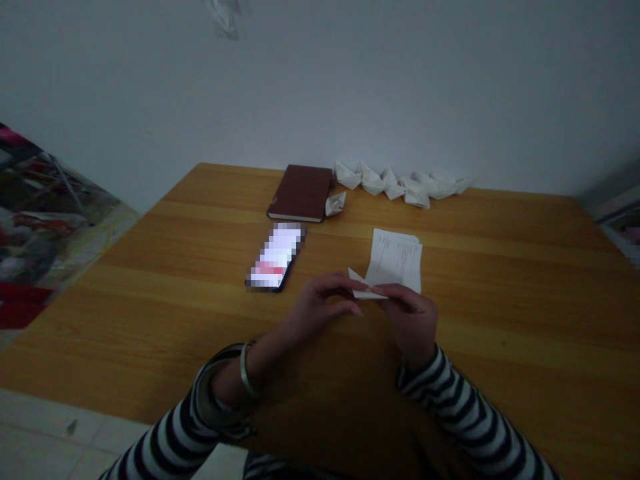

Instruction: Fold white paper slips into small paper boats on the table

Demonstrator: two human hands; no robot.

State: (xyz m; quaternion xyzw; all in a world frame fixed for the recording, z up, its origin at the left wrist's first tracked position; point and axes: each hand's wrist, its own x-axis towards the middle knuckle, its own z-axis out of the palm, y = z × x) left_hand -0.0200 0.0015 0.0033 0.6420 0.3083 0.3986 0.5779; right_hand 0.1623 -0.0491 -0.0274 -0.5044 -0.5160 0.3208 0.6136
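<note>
A small folded white paper (366, 291) is held above the wooden table (200, 320), in front of a stack of printed sheets (397, 260). My left hand (323, 303) holds its left side with the fingers, the thumb lying a little lower and apart. The fingers of my right hand (413, 320) pinch the paper's right end. Several folded white paper shapes (395, 185) stand in a row along the back, and one more folded piece (335, 203) lies beside the notebook.
A dark red notebook (303, 193) lies at the back of the table, near the wall. A phone (277, 257) with a lit, pixelated screen lies in front of it. Cluttered items (45, 220) show at the far left, beyond the table edge.
</note>
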